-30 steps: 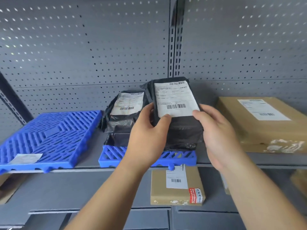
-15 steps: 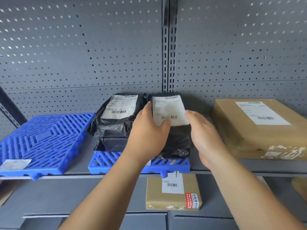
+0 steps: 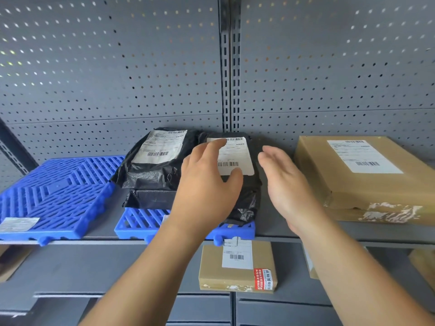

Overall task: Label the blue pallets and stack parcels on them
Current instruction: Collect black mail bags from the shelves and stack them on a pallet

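Blue pallet at left of frame, label on its front corner. Centre: second pallet carries black parcels. Left hand lies flat, fingers relaxed, on the right parcel; right hand open beside it. Square it within pallet edges before release. Grey metal shelf, perforated back panel; cardboard box at right.

Back panel: grey perforated metal, rising behind the upper shelf across its whole width.
Upright: slotted grey post, vertical, dividing the back panel near its middle.
Brace: dark diagonal bar at the far left edge.
Upper shelf: grey metal.
Lower shelf: grey, directly beneath.
Front panels: grey, under the lower shelf's front edge.
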The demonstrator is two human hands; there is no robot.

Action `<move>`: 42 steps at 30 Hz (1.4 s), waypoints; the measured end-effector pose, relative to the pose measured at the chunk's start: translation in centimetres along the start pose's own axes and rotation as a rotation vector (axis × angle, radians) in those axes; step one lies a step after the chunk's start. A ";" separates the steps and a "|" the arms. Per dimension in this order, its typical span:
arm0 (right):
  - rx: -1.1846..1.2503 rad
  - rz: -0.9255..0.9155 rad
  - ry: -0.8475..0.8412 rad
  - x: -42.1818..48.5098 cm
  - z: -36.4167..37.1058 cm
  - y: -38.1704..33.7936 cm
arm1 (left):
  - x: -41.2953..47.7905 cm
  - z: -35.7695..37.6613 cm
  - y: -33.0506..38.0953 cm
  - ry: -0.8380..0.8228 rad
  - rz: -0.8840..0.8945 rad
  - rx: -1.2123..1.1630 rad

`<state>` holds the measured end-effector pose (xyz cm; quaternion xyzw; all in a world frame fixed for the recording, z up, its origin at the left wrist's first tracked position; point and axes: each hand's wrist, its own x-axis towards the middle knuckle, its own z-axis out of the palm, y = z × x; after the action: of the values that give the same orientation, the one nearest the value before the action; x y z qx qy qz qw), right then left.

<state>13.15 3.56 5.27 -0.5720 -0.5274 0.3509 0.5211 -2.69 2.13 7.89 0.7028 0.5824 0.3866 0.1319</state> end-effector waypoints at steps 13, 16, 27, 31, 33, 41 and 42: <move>-0.480 -0.113 0.168 -4.4 -5.1 -0.2 | -1.9 2.3 2.2 -0.088 0.175 0.104; -0.638 -0.123 0.257 -6.3 -6.2 -0.3 | -1.9 2.8 2.9 -0.142 0.253 0.088; -0.936 0.081 0.486 -13.4 -10.5 0.9 | -4.6 7.2 6.3 -0.338 0.520 -0.011; -0.992 0.162 0.582 -16.1 -13.4 1.5 | -6.1 9.8 8.7 -0.421 0.590 -0.054; -1.015 0.213 0.637 -17.4 -15.0 2.0 | -7.1 11.1 10.2 -0.454 0.621 -0.104; -1.032 0.368 0.795 -23.5 -22.9 4.3 | -12.1 17.8 17.6 -0.581 0.791 -0.113; -1.038 0.384 0.813 -24.4 -24.3 4.6 | -12.9 18.8 18.9 -0.594 0.812 -0.111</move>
<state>32.51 -25.15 2.35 -0.9173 -0.2789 -0.1034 0.2646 23.61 -10.18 2.35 0.9442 0.1782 0.2203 0.1680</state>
